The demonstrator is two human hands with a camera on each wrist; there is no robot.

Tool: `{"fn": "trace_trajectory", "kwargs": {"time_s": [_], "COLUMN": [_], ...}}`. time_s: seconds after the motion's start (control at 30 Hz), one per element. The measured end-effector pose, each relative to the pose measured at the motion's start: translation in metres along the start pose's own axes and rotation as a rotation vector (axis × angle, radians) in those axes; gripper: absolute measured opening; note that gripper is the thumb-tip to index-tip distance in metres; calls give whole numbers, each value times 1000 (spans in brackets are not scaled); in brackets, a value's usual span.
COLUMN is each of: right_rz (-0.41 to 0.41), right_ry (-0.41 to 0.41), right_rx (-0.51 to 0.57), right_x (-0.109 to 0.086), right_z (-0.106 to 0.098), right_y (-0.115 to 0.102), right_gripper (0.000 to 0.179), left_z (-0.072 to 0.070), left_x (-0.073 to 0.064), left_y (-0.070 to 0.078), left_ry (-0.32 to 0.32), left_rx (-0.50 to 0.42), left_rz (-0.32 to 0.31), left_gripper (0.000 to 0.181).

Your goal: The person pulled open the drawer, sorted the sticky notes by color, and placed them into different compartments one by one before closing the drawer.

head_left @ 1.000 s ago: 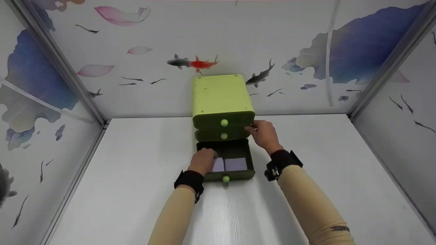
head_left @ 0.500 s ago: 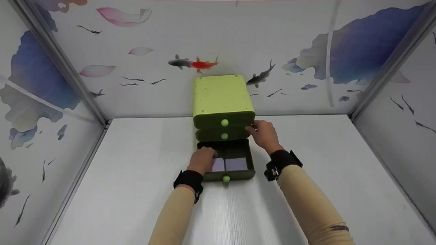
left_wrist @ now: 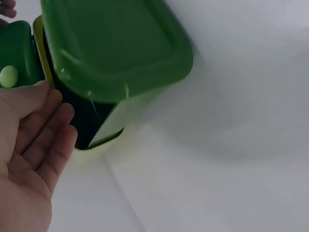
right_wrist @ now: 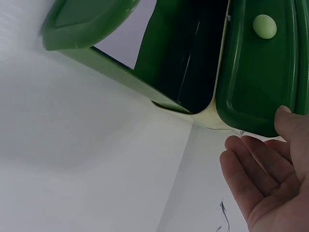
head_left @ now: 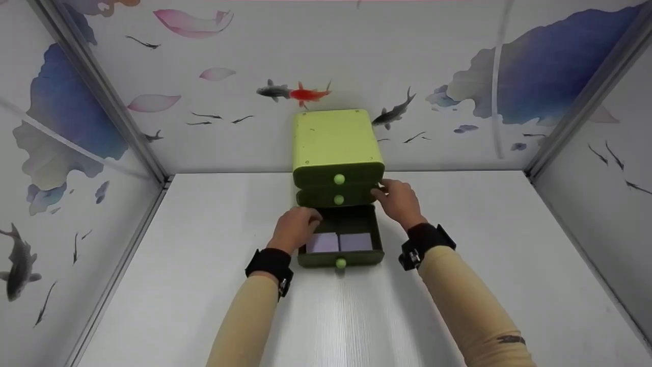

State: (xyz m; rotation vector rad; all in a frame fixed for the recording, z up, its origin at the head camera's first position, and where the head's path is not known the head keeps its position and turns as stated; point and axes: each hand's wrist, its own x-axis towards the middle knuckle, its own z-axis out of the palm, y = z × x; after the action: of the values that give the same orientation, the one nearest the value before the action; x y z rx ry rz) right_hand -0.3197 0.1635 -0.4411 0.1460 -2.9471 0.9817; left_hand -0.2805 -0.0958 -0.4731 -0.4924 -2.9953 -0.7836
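A small green cabinet (head_left: 337, 136) with several drawers stands against the back wall. Its bottom drawer (head_left: 341, 259) is pulled out and holds two flat pale-purple pieces (head_left: 323, 243) side by side at its front. My left hand (head_left: 294, 228) is at the drawer's left rim, its fingers loosely bent. In the left wrist view the fingers of that hand (left_wrist: 36, 140) are seen beside the drawer opening and hold nothing visible. My right hand (head_left: 400, 202) is at the right end of the middle drawer (head_left: 318, 196). In the right wrist view its thumb touches that drawer front, its other fingers extended.
Round light-green knobs (head_left: 339, 179) stick out from the drawer fronts. A white table (head_left: 219, 265) lies under the cabinet. Printed walls with fish and petals (head_left: 178, 66) enclose the back and both sides, with metal posts (head_left: 119, 97) at the corners.
My left hand has drawn up and left from inside the drawer to its left rim, uncovering the left purple piece. My right hand keeps its place at the cabinet. The head view has shifted slightly.
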Motion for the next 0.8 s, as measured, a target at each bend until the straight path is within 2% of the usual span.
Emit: {"fn": "trace_trajectory", "kwargs": {"time_s": [0.1,0.2,0.33,0.47,0.6,0.7,0.8], "right_rz": [6,7,6,-22,-71,-101,-138], "right_ry": [21,57,134,209,216,194,157], "right_rx": [-7,-22,-52,-62,-55,-36,1], "right_x": [-6,-12,-21,-35,-52,-65,-80], "right_z": [1,0,-3,-6,-5,-3,1], "right_y": [5,12,21,27,27,27,24], "right_gripper": [46,44,36,28,20,18,17], "left_z": [-9,-17,-27,-37,-46,-50,-53], "left_x": [-3,-5,-7,-8,-8,-4,0], "left_y": [-4,-10,-15,-17,-16,-12,-7], "left_ry": [37,86,180,305,396,399,354], "left_rx": [-6,-8,-71,-197,-325,-461,-630], "left_rz": [6,2,-55,-169,-254,-296,-341], "left_gripper": [19,20,19,21,22,24,35]}}
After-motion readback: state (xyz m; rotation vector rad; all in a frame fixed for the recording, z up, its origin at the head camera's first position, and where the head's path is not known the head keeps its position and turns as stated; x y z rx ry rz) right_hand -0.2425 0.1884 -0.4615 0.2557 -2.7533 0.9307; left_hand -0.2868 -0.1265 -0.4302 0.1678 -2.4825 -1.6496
